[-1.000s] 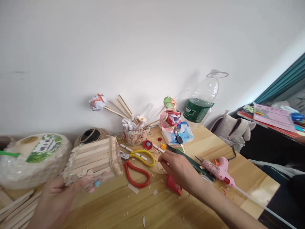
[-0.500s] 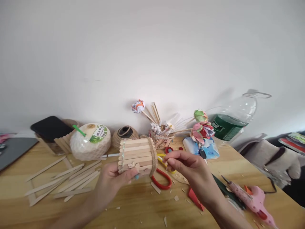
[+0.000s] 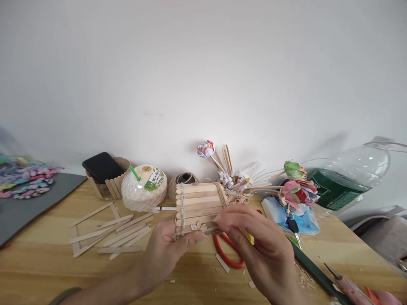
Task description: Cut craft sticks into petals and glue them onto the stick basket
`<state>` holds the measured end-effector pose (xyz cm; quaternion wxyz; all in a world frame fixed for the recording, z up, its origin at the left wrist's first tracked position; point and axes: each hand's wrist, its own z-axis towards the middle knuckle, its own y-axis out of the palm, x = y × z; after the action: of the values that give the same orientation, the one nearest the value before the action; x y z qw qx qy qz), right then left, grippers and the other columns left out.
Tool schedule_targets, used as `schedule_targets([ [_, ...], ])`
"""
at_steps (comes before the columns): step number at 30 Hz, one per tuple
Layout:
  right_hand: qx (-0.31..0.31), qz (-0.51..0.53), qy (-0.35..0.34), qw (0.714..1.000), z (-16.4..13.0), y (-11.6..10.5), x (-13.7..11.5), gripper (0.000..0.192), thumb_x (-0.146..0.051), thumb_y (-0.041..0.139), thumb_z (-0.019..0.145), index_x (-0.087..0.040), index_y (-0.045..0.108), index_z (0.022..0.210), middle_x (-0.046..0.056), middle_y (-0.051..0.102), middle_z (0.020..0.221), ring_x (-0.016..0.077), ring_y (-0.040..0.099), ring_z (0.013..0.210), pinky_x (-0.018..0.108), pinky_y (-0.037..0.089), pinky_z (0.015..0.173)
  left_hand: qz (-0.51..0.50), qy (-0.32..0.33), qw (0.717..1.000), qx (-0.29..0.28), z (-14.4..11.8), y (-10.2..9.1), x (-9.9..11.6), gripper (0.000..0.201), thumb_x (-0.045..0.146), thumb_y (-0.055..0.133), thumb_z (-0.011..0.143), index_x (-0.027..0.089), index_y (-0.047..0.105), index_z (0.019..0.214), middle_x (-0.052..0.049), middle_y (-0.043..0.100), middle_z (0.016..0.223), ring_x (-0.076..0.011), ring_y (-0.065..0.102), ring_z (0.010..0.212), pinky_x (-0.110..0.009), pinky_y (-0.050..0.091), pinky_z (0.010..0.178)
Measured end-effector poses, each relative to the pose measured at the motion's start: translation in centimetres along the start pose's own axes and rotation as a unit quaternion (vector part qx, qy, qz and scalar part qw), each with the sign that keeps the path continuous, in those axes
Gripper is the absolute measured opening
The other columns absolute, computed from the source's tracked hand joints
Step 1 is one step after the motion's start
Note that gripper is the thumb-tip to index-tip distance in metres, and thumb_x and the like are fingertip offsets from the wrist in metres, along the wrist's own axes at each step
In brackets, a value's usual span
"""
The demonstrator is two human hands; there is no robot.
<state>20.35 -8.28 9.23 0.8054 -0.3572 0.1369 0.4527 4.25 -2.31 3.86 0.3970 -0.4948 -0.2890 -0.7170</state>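
My left hand [image 3: 173, 241] grips a small holder made of popsicle sticks [image 3: 200, 203], with the thumb along its lower front. Twine wraps round its right end, and a glittery strand runs down the left end. A small wooden flower [image 3: 197, 226] sits on the lower part of the front, by my left thumb. My right hand [image 3: 254, 237] is at the holder's lower right corner, thumb and fingertips pinched together close to the sticks. Whatever lies between those fingertips is too small to make out. Behind the right hand, red-handled scissors [image 3: 229, 256] are partly hidden.
Loose popsicle sticks [image 3: 127, 235] lie at left. Behind stand a coconut [image 3: 144, 190], a twine ball [image 3: 173, 188], a phone [image 3: 101, 167] in a stick holder and paper flowers [image 3: 299, 190]. A large bottle [image 3: 340, 182] leans at right, near a glue gun [image 3: 352, 288].
My right hand has come in from the right to the holder's lower right corner, its pinch kept. The view has turned left; my left hand still holds the holder.
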Motion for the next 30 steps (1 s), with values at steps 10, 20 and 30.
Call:
schedule_targets([
  [10, 0.022, 0.013, -0.032, 0.999, 0.3, 1.0, 0.4, 0.025, 0.001, 0.055, 0.078, -0.022, 0.054, 0.088, 0.000, 0.063, 0.077, 0.0130, 0.060, 0.071, 0.024, 0.049, 0.061, 0.084, 0.077, 0.993, -0.006, 0.5, -0.7, 0.5, 0.029, 0.028, 0.055, 0.084, 0.024, 0.065, 0.111, -0.005, 0.072, 0.100, -0.0240, 0.062, 0.101, -0.034, 0.045, 0.092],
  [20, 0.005, -0.020, -0.026, 0.999, 0.4, 1.0, 0.1, 0.025, 0.002, 0.054, 0.078, -0.022, 0.052, 0.087, -0.001, 0.063, 0.075, 0.0127, 0.058, 0.070, 0.024, 0.048, 0.060, 0.116, 0.146, 0.982, 0.001, 0.6, -0.8, 1.2, 0.030, 0.017, 0.057, 0.081, 0.028, 0.066, 0.107, -0.002, 0.071, 0.105, -0.0214, 0.064, 0.098, -0.029, 0.049, 0.087],
  [30, -0.025, -0.110, -0.064, 0.992, 0.5, 0.4, -0.6, 0.022, 0.000, 0.053, 0.079, -0.020, 0.056, 0.089, 0.001, 0.063, 0.072, 0.0133, 0.057, 0.063, 0.024, 0.048, 0.054, 0.180, 0.226, 0.957, -0.003, 1.0, -1.0, 1.8, 0.036, 0.010, 0.057, 0.079, 0.027, 0.065, 0.110, -0.004, 0.070, 0.107, -0.0240, 0.064, 0.098, -0.031, 0.051, 0.084],
])
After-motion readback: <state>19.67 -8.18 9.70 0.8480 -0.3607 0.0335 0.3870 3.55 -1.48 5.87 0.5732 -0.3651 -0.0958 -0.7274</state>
